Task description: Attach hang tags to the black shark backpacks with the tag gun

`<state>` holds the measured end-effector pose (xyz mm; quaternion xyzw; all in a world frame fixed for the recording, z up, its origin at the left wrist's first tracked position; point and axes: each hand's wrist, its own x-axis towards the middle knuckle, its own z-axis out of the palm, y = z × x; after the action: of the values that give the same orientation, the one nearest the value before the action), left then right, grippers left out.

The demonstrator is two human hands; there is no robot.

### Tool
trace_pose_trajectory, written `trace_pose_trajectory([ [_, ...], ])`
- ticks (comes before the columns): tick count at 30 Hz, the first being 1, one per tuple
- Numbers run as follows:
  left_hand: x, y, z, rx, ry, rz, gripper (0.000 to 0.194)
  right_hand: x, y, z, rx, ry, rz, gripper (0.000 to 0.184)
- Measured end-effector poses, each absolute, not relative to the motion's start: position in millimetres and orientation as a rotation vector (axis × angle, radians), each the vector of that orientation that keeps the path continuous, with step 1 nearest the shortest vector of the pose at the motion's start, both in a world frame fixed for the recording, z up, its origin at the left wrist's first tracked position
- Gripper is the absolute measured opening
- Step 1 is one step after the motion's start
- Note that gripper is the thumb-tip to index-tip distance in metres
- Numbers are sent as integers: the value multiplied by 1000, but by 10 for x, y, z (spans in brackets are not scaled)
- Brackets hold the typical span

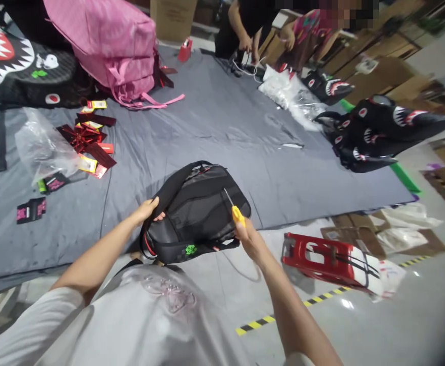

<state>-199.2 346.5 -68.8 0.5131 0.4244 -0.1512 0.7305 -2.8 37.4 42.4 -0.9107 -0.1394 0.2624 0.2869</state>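
Black backpack [203, 203] lies at the near edge of the worktop [214, 122], in front of the person, green mark on its near side. Left hand [151, 209] is at the backpack's left side, fingers clamped on its strap edge. Right hand [248, 235] is by the right end, fingers closed around a yellow-handled tool [238, 216]; thin metal tip points up and away, over the backpack. Can't tell whether the tip touches fabric.

Left part of worktop: clear plastic bag [42, 145] beside a pile of red tags [83, 137], black-and-pink cards [31, 210] nearer the person. Behind those, pink backpack [111, 46] next to a shark-print backpack [20, 68]. Far right: plastic wrap [291, 96] near a cluster of black shark-print bags [367, 132]. Red stool [317, 256] is on the floor, right of the person. Co-worker's hands [245, 43] are at the far edge, near a white cable [250, 68].
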Motion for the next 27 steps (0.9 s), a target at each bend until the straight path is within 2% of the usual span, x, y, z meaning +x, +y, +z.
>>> trace_pose_trajectory([
  [4,-1953,3494,-727,1037,984,-397,54,224,662,347,-2735,-513,812,48],
  [8,-1924,3533,-765,984,1030,-468,53,-42,921,354,-2692,-714,1014,35],
  [12,-1883,3532,-827,959,1071,-573,56,-157,1114,403,-2717,-815,1036,40],
  [16,-1824,3509,-883,1014,1085,-658,57,-48,1324,444,-2695,-998,1125,35],
  [19,-1801,3463,-870,1144,1085,-652,53,48,1429,477,-2734,-992,1165,38],
  [22,-1822,3299,-784,1347,1086,-608,50,135,1445,528,-2676,-1067,1235,38],
  [25,-1891,3013,-678,1635,1046,-504,48,220,1378,608,-2794,-981,1079,44],
  [27,-1939,2842,-628,2010,901,-460,55,296,1289,675,-2752,-993,1238,44],
])
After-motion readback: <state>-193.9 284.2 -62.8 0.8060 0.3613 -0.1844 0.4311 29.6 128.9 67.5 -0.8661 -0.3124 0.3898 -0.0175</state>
